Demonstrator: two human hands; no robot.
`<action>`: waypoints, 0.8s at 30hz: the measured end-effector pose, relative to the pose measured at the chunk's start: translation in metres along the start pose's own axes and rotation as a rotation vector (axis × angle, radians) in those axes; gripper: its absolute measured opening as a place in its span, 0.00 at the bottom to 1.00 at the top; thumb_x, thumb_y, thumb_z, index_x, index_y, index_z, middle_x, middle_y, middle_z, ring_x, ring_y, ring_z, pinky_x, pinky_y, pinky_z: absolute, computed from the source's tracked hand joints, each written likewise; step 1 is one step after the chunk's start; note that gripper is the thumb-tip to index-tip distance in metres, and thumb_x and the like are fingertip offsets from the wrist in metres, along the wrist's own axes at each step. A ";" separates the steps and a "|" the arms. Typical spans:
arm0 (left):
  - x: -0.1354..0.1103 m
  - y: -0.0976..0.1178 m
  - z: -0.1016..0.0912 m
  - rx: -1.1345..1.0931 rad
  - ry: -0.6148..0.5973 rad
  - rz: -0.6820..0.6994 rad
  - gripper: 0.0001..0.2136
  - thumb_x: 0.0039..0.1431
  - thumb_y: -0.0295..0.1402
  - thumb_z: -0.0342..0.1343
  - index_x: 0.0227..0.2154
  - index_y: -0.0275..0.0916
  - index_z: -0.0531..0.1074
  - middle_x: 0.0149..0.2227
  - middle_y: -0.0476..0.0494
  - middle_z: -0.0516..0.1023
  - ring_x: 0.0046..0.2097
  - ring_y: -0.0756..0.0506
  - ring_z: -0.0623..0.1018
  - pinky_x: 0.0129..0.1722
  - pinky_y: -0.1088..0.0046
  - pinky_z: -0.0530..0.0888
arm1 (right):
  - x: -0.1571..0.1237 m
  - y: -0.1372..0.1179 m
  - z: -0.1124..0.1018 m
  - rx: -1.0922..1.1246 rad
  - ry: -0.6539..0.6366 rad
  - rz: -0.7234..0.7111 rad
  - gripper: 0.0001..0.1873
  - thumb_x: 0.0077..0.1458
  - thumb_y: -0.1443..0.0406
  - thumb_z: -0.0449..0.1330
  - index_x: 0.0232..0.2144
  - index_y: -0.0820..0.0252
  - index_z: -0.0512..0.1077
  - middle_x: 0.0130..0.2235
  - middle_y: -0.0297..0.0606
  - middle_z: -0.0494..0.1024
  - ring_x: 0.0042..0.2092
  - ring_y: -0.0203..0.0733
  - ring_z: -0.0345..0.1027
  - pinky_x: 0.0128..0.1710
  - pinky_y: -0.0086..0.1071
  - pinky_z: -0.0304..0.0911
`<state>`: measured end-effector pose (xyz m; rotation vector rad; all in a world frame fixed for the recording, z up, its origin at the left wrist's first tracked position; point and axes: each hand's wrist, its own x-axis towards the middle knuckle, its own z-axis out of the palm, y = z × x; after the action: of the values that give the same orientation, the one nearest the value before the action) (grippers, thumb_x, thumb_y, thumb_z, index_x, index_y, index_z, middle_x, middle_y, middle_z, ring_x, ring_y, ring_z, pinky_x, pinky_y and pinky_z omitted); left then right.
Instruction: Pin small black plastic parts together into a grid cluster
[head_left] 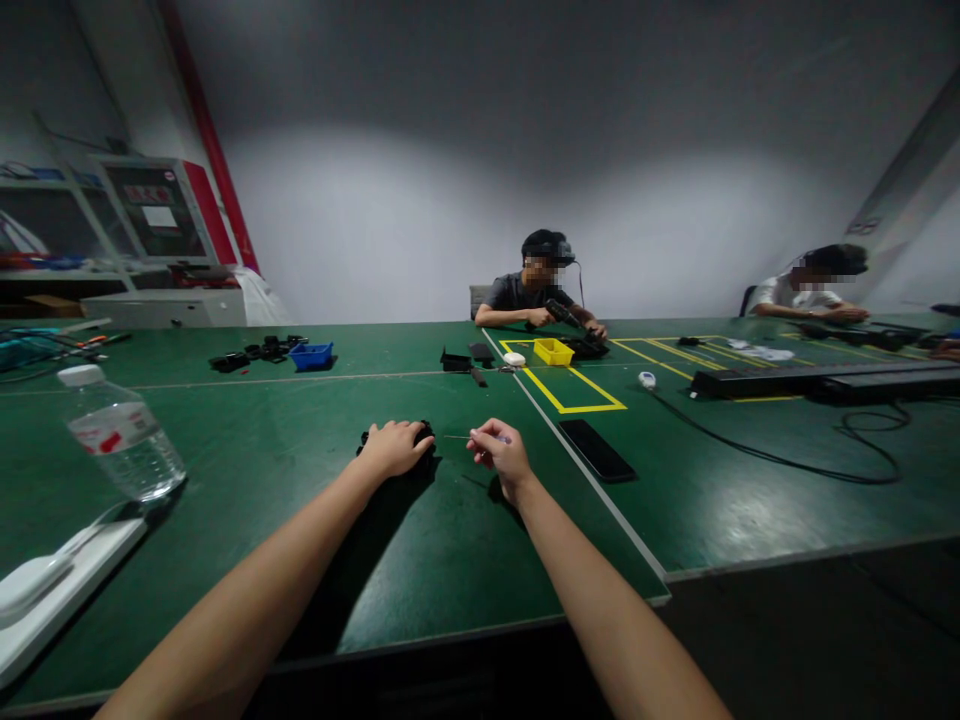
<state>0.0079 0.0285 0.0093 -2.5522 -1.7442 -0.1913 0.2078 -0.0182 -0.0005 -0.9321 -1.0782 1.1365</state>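
My left hand [391,448] lies over a dark black part [426,436], its fingers curled onto it and hiding most of its shape. Between the fingertips of my right hand [502,455] is a slim screwdriver [457,437], its thin metal shaft pointing left toward the black part. A gap separates the screwdriver's tip from that part. A black phone [596,450] lies flat to the right of my right hand.
A water bottle [124,435] and a white power strip [75,590] stand at left. Farther back are a blue bin [311,357], loose black parts [262,350] and a yellow bin [553,351]. Two people sit across the green table [420,590]. A black cable [765,455] curves at right.
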 end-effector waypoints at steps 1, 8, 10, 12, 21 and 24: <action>0.000 0.000 0.000 -0.001 0.000 -0.001 0.24 0.64 0.51 0.39 0.53 0.46 0.69 0.53 0.36 0.75 0.54 0.33 0.72 0.51 0.47 0.65 | 0.000 0.000 0.000 0.002 0.000 0.002 0.15 0.38 0.58 0.67 0.20 0.60 0.66 0.20 0.33 0.75 0.18 0.30 0.61 0.15 0.22 0.47; -0.003 0.001 0.003 -0.015 0.037 -0.029 0.23 0.64 0.51 0.40 0.52 0.46 0.70 0.53 0.37 0.75 0.54 0.34 0.73 0.53 0.47 0.63 | 0.001 0.001 0.001 0.000 0.016 0.016 0.16 0.37 0.57 0.67 0.20 0.59 0.66 0.20 0.32 0.75 0.17 0.31 0.61 0.15 0.23 0.47; -0.003 0.001 0.004 -0.021 0.054 -0.037 0.23 0.64 0.50 0.41 0.52 0.45 0.70 0.53 0.37 0.75 0.55 0.34 0.72 0.53 0.47 0.63 | 0.002 0.002 0.001 -0.010 0.015 0.006 0.16 0.37 0.57 0.67 0.20 0.59 0.66 0.20 0.32 0.75 0.17 0.31 0.61 0.15 0.23 0.47; -0.004 0.000 0.005 -0.027 0.090 -0.038 0.23 0.64 0.49 0.42 0.54 0.45 0.68 0.54 0.37 0.74 0.56 0.34 0.71 0.54 0.46 0.63 | 0.002 0.003 0.001 -0.013 0.008 -0.004 0.15 0.38 0.57 0.67 0.19 0.59 0.66 0.20 0.32 0.74 0.18 0.31 0.61 0.15 0.23 0.48; -0.017 0.005 0.002 -0.087 0.404 0.022 0.19 0.64 0.44 0.48 0.53 0.43 0.70 0.52 0.40 0.76 0.55 0.40 0.71 0.56 0.57 0.63 | 0.001 0.001 0.002 -0.010 -0.004 -0.018 0.15 0.39 0.57 0.67 0.20 0.59 0.66 0.20 0.32 0.74 0.18 0.30 0.60 0.15 0.23 0.49; -0.027 0.011 -0.002 -0.134 0.457 0.025 0.16 0.63 0.43 0.50 0.48 0.44 0.73 0.48 0.43 0.79 0.52 0.40 0.73 0.54 0.59 0.63 | 0.000 0.001 0.001 -0.022 -0.010 -0.016 0.15 0.39 0.57 0.67 0.21 0.59 0.66 0.20 0.32 0.74 0.18 0.30 0.61 0.16 0.23 0.51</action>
<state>0.0083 -0.0006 0.0079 -2.3566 -1.5644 -0.8415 0.2064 -0.0179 -0.0011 -0.9340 -1.1065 1.1191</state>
